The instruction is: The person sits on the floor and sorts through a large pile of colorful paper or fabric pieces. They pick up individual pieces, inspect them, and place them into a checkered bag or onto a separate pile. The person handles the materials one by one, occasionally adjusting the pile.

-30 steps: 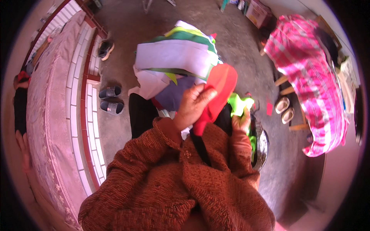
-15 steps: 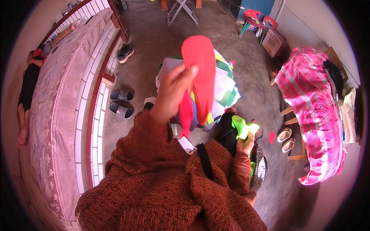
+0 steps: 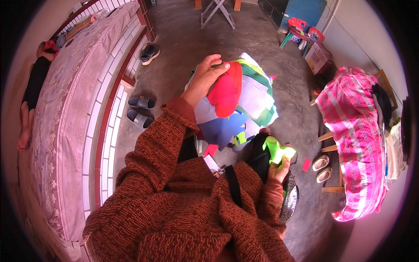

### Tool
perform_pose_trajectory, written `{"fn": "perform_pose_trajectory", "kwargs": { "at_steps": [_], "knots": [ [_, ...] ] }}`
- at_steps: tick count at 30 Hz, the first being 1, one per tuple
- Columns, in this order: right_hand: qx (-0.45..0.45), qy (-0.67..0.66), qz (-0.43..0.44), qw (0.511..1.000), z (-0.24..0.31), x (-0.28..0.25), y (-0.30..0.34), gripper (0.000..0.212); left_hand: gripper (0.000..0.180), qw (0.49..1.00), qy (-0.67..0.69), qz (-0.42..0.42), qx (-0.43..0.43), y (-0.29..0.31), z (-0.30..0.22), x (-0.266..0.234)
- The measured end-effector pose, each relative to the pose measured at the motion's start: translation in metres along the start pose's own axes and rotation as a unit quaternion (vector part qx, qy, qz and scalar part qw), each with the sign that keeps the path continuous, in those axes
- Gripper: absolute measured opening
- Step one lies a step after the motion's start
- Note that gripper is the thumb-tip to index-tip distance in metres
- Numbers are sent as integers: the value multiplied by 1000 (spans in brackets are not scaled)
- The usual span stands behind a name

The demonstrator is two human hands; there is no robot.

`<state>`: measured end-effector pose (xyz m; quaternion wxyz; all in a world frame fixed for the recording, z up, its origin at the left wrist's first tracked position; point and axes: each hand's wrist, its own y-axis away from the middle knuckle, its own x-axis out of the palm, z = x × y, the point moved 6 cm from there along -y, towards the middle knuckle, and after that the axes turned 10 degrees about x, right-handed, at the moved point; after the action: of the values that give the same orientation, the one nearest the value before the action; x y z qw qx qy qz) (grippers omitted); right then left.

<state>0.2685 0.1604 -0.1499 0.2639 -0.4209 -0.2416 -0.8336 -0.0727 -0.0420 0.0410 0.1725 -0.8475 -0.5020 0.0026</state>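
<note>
My left hand [image 3: 204,78] is over the pile of scraps, its thumb and fingers pinched at the upper edge of a red rounded cloth piece [image 3: 226,94]. That piece hangs bent over the pile's near left side. Blue, white, green and yellow scraps [image 3: 258,94] make up the heap under and beside it. My right hand [image 3: 279,169], low on the right next to my lap, is closed on a bright yellow-green cloth piece [image 3: 279,150]. Part of that cloth is hidden by the fingers. What supports the pile is mostly covered.
A bed [image 3: 65,131] with a tiled side runs along the left, with a person's legs [image 3: 32,91] beyond it. Dark slippers [image 3: 140,118] and a shoe [image 3: 149,53] lie beside it. On the right are pale shoes [image 3: 322,168] and a chair draped in pink checked cloth [image 3: 353,139].
My left hand has moved forward and away from me, taking the red piece from upright in front of me down onto the pile. My right hand keeps the yellow-green cloth in nearly the same place.
</note>
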Motion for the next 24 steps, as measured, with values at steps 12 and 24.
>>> {"fn": "perform_pose_trajectory", "kwargs": {
  "at_steps": [12,24],
  "knots": [
    [2,25,-5,1000,1,7,2,31,47,826,-433,190,305,55,-26,18],
    [2,33,13,999,1,8,2,30,21,982,-133,102,82,30,-26,-20]
  ]
}}
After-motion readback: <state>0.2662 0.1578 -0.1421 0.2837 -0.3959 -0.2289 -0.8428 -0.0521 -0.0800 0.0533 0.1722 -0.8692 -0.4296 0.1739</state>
